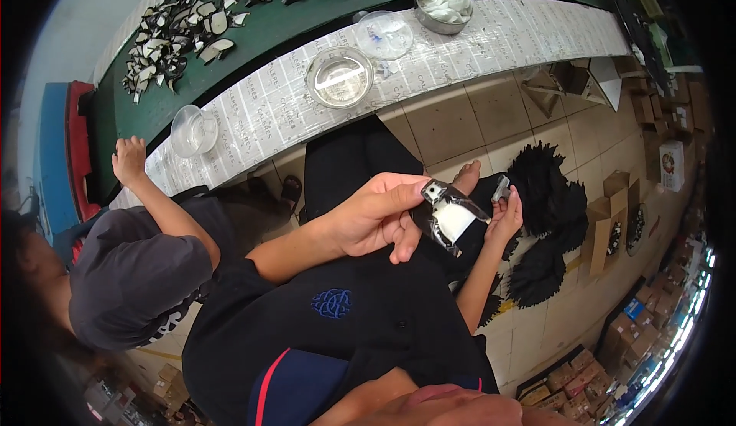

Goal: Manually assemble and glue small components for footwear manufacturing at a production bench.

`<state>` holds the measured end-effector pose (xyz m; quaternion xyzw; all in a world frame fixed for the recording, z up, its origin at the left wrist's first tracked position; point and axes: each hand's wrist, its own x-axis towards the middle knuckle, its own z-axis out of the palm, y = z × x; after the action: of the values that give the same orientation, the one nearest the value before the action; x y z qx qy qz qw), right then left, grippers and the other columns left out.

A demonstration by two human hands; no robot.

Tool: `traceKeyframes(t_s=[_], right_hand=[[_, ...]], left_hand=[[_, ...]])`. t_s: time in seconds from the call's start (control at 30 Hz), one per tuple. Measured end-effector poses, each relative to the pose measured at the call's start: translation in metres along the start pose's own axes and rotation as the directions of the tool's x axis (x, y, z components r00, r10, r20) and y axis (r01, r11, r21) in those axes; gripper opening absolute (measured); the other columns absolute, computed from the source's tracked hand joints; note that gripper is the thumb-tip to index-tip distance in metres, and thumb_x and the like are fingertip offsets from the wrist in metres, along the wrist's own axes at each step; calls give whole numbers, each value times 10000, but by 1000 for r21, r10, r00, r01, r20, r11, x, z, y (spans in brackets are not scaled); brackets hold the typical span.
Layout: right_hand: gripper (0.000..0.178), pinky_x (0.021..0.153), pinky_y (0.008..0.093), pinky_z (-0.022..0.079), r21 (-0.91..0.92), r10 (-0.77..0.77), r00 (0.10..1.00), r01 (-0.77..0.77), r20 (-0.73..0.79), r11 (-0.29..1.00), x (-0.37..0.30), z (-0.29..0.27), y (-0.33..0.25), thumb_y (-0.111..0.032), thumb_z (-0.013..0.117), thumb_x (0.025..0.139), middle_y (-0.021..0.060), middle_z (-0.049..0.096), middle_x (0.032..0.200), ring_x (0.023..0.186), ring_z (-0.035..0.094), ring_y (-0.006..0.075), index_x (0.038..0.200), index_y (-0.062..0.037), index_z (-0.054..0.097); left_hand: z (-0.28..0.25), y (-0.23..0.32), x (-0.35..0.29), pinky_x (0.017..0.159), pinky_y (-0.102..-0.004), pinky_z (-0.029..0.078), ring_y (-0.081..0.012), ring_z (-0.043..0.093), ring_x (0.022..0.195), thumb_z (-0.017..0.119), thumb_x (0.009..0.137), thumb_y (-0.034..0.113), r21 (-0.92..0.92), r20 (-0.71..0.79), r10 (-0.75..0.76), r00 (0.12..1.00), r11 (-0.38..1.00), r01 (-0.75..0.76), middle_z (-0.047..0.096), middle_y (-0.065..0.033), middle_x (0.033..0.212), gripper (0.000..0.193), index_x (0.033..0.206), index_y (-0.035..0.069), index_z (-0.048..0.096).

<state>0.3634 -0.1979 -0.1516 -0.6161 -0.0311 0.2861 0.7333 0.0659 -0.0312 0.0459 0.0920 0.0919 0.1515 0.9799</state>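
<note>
My left hand (377, 215) is in front of my chest, its thumb and fingers pinching a glossy black shoe upper piece (454, 221) with a white lining. The piece is tilted, and small holes show near its top end. To the right, my right hand (503, 215) is closed around a small grey tool (501, 187) whose kind I cannot make out. Its tip points upward, apart from the shoe piece.
Ahead runs a paper-covered ledge (268, 112) beside a green conveyor belt (253, 24). Round clear plastic containers (194, 131) and a metal bowl (443, 24) stand on it. Black-and-white pieces (172, 35) lie heaped on the belt. Another person (142, 273) sits at left; black bundles (540, 196) lie right.
</note>
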Motion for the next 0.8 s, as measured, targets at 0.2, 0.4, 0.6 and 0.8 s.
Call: traceKeyframes(t_s=[0.2, 0.4, 0.6, 0.8], right_hand=[[264, 709, 258, 533, 48, 14, 1000, -15, 28, 999, 2, -6, 1, -180, 577, 963, 70, 664, 985, 802, 640, 123, 1154, -1, 612], [264, 715, 260, 536, 48, -7, 1000, 7, -3, 999, 1, -3, 0, -175, 572, 965, 78, 663, 1017, 819, 644, 130, 1159, 1, 609], [273, 720, 257, 535, 41, 7, 1000, -7, 0, 999, 2, -5, 2, -180, 576, 963, 85, 659, 1013, 819, 642, 136, 1158, 9, 607], [276, 721, 254, 534, 39, 4, 1000, -4, 4, 999, 0, 0, 0, -174, 575, 963, 90, 655, 1000, 813, 637, 134, 1160, 17, 603]], left_hand=[[8, -1, 11, 413, -280, 518, -235, 616, 456, 408, 1004, 288, -59, 107, -67, 992, 996, 73, 612, -294, 981, 559, 1268, -203, 364], [6, -3, 20, 395, -297, 516, -261, 622, 461, 384, 992, 338, -262, 182, -121, 976, 951, 167, 613, -329, 940, 617, 1295, -195, 319], [8, -5, 27, 374, -326, 519, -272, 624, 465, 377, 990, 345, -414, 198, -100, 975, 893, 176, 597, -350, 950, 626, 1317, -179, 279], [3, -5, 27, 350, -270, 470, -207, 567, 427, 327, 1009, 363, -521, 95, -114, 989, 841, 147, 597, -247, 907, 562, 1312, -109, 357]])
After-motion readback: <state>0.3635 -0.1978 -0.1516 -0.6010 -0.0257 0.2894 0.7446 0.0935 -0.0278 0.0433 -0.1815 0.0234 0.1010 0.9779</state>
